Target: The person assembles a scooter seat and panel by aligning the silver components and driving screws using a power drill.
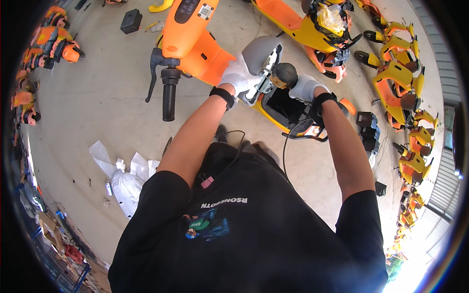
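An orange and yellow scooter (pixel 207 58) stands in front of me, its grey seat (pixel 256 52) tipped up on edge. My left hand (pixel 238 75), in a white glove, grips the near edge of the seat, with some fingers hidden. Beside the seat's metal bracket (pixel 266 84) is a dark, round-ended, tool-like cylinder (pixel 284 75) with a brownish band. My right hand (pixel 304 88), also gloved, is closed at its side; the fingertips are partly hidden. Below them, the black storage well (pixel 284 105) lies uncovered. Black bands circle both wrists.
The scooter's black handlebar grip (pixel 168 100) points toward me at left. Another yellow scooter (pixel 320 29) stands beyond. Black boxes (pixel 369 132) sit at right, near rows of scooters. A white plastic bag (pixel 128 188) lies at left. A thin cable (pixel 285 156) hangs by my right arm.
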The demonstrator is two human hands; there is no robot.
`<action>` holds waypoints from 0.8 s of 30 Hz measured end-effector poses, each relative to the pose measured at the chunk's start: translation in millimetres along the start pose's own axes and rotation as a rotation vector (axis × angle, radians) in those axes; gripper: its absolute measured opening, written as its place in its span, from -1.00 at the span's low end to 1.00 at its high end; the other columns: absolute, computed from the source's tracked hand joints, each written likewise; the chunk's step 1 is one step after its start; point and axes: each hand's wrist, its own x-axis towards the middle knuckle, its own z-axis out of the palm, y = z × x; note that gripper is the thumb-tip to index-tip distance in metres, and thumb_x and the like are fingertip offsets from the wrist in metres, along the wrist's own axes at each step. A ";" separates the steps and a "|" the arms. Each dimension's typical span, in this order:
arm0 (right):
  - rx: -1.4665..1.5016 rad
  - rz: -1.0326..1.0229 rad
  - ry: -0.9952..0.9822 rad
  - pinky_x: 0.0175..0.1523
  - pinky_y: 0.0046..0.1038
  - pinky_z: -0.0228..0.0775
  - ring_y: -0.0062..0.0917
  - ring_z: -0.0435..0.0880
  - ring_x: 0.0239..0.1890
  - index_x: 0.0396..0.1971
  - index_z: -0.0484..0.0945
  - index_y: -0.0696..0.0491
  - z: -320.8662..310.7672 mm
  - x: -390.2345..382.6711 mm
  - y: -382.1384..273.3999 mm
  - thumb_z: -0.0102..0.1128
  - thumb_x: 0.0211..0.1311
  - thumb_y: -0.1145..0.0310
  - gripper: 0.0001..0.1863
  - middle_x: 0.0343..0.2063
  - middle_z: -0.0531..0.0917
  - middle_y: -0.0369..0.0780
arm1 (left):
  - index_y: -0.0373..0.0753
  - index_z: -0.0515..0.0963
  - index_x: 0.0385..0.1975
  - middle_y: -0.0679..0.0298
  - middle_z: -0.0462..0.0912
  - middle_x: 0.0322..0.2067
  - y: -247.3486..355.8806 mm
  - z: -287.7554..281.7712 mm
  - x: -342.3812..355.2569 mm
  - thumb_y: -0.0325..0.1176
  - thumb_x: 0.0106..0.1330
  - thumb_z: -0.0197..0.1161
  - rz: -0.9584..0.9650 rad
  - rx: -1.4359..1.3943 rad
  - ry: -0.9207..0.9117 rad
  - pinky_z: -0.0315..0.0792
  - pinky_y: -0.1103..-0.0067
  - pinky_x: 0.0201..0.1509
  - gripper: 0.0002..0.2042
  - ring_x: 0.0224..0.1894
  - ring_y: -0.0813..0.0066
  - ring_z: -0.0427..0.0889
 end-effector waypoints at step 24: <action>-0.104 -0.002 0.052 -0.14 -0.34 0.52 -0.18 0.70 -0.29 -0.27 0.64 0.15 4.1 -10.5 2.9 0.22 -0.15 0.27 -0.62 -0.40 0.70 -0.03 | -0.63 0.13 0.20 -0.22 0.48 0.09 11.7 -26.9 13.1 0.17 -0.06 0.42 0.060 -0.018 -0.166 0.44 0.44 0.17 0.05 0.13 0.07 0.54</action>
